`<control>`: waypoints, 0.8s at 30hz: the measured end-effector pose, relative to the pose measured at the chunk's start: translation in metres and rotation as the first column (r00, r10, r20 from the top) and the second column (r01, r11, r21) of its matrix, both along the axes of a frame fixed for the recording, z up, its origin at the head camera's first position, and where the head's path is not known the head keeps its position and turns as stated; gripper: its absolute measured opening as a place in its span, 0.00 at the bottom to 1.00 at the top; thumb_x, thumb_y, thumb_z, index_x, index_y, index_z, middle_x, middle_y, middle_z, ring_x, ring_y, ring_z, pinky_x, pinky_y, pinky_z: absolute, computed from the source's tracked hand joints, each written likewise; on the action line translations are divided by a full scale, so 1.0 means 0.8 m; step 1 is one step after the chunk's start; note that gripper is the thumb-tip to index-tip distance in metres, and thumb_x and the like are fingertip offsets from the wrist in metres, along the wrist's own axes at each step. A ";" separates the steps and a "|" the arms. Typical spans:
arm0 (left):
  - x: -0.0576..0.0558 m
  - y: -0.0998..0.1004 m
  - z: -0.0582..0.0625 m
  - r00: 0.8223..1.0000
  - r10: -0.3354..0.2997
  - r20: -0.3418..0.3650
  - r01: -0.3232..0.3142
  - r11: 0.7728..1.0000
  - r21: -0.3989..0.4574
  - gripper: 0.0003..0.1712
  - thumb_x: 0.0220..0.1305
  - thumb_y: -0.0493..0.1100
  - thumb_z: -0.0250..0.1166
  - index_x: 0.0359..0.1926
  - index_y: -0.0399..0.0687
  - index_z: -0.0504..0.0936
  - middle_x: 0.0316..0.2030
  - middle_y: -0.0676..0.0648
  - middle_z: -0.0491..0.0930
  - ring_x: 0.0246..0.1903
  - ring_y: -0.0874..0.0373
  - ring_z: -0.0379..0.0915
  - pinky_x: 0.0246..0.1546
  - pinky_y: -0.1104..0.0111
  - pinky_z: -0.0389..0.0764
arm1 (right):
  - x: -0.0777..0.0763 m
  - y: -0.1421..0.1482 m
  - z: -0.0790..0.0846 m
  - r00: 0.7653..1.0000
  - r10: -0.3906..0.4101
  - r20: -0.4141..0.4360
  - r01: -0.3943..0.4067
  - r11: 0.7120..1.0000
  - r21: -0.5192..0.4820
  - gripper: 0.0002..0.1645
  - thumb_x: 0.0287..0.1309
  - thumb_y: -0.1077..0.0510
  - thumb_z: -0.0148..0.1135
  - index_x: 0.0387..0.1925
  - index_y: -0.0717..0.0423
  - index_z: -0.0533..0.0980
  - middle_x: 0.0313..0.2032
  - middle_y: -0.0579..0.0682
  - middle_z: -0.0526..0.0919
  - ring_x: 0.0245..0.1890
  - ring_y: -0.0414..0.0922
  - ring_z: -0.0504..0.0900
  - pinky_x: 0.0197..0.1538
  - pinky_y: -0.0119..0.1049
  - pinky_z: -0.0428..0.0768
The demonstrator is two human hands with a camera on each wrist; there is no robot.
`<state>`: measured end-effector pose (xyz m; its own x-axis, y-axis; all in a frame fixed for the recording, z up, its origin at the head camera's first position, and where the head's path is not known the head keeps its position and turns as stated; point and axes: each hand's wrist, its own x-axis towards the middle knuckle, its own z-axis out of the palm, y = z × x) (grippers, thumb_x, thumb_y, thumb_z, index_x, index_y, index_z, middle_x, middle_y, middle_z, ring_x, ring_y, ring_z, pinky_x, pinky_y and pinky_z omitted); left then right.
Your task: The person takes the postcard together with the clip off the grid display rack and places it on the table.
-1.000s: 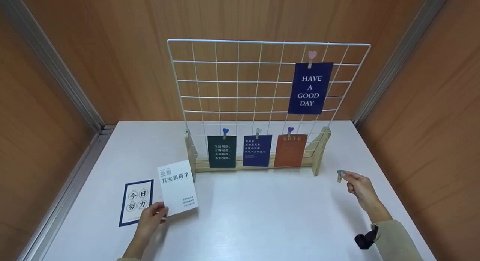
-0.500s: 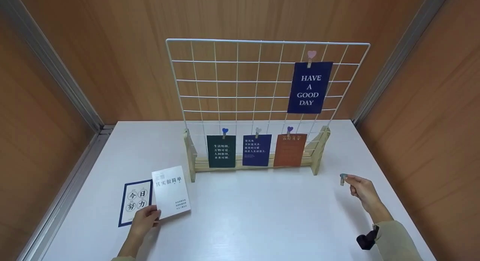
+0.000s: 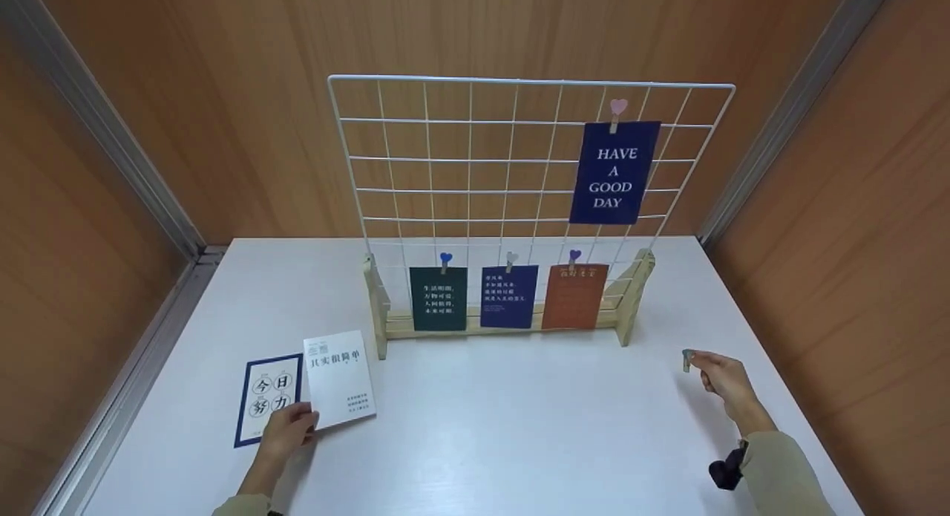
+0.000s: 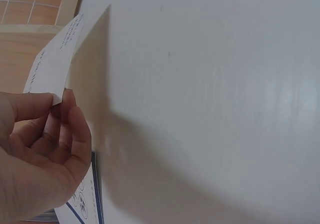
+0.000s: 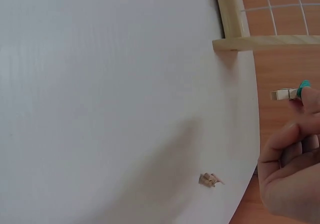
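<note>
Lowering the white printed card (image 3: 339, 379) onto the white worktop (image 3: 519, 419), left hand (image 3: 288, 431) pinching its corner — right hand (image 3: 724, 382) still grips a small wooden clothespin (image 3: 687, 360).

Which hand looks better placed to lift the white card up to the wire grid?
Probably the left hand: it already pinches the white card at its corner. The right hand is far across the table, holding a small clip.
</note>
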<state>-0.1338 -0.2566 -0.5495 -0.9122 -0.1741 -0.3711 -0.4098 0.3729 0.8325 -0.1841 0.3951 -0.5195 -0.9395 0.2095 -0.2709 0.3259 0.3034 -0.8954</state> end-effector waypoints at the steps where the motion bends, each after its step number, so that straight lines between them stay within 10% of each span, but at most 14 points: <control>1: 0.000 0.000 0.000 1.000 -0.005 -0.009 0.005 1.000 0.002 0.19 0.61 0.34 0.51 0.49 0.23 0.66 0.36 0.38 0.73 0.35 0.48 0.71 0.34 0.64 0.75 | -0.001 0.002 -0.002 1.000 -0.005 0.007 0.005 1.000 0.006 0.27 0.59 0.54 0.51 0.52 0.73 0.65 0.17 0.42 0.66 0.17 0.35 0.64 0.22 0.28 0.66; 24: -0.009 -0.001 -0.006 0.999 -0.019 0.029 0.020 1.000 -0.020 0.20 0.61 0.36 0.51 0.49 0.23 0.66 0.36 0.39 0.74 0.33 0.52 0.71 0.32 0.67 0.73 | -0.009 0.026 -0.049 0.998 -0.044 0.047 0.040 0.996 0.076 0.20 0.59 0.58 0.49 0.45 0.72 0.70 0.17 0.43 0.70 0.16 0.35 0.65 0.20 0.28 0.66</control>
<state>-0.1408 -0.2575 -0.5546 -0.9045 -0.1641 -0.3937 -0.4259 0.3976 0.8127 -0.1917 0.4162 -0.5590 -0.9154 0.2701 -0.2984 0.3827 0.3543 -0.8533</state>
